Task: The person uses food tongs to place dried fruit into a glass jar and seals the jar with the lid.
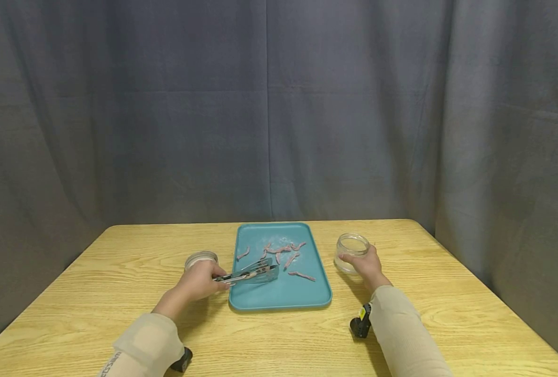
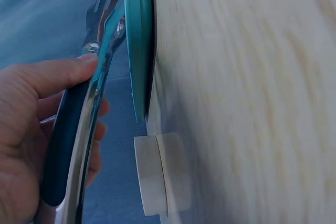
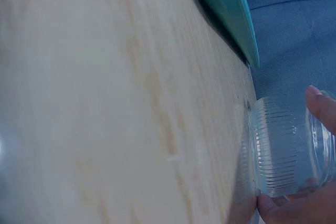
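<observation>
My left hand (image 1: 199, 280) grips a pair of metal tongs (image 2: 79, 124) with dark handle panels, thumb on one arm and fingers round the other side. The tongs' heads reach over the near left part of a teal tray (image 1: 283, 297). Several thin, pink, meat-like strips (image 1: 302, 276) lie on the tray, with whitish smears around them. To the tray's right, a clear glass jar (image 1: 345, 262) with ribbed sides stands upright on the table. My right hand (image 1: 369, 267) holds this jar from its right side, thumb near the rim. No contents show inside it.
A low, round, whitish object (image 2: 149, 174) sits on the table left of the tray, partly behind my left hand in the head view. The wooden table (image 1: 279, 345) ends in front of grey curtains (image 1: 269, 115).
</observation>
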Motion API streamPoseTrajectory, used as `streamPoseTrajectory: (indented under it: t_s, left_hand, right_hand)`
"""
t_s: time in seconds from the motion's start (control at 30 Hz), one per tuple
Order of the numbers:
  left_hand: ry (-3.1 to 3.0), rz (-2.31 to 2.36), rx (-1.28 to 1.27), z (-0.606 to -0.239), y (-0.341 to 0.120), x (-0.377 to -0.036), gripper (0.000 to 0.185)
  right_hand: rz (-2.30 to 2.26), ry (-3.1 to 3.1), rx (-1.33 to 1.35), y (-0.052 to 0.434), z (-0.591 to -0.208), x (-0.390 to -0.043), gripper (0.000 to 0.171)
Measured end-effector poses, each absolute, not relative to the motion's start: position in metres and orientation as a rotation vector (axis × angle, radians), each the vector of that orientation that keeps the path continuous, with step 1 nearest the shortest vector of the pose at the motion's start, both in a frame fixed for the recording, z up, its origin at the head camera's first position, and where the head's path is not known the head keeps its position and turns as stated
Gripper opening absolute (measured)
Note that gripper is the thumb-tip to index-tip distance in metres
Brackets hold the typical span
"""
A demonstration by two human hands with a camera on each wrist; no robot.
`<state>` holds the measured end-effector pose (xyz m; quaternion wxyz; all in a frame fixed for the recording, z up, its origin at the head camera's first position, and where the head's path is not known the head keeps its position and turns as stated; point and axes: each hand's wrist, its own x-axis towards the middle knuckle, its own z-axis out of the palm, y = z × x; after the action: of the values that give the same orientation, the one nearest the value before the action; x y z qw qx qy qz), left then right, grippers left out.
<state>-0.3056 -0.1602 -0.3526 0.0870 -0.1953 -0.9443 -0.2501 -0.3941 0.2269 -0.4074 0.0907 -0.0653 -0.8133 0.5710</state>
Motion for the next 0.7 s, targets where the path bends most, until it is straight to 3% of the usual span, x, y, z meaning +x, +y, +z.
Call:
streamPoseTrajectory:
  t_s: [0.3,0.7]
  left_hand:
    - [-2.815,-0.819,-0.525,-0.353,-0.159,-0.306,0.012]
    - [-2.784,-0.761,-0.548,-0.343,-0.164,-0.304,0.013]
  right_hand:
    - [1.677,-2.408,-0.197,0.227,-0.410,-0.394,0.101]
    - [1.726,-2.420,-0.225,0.210,-0.377,-0.362,0.087]
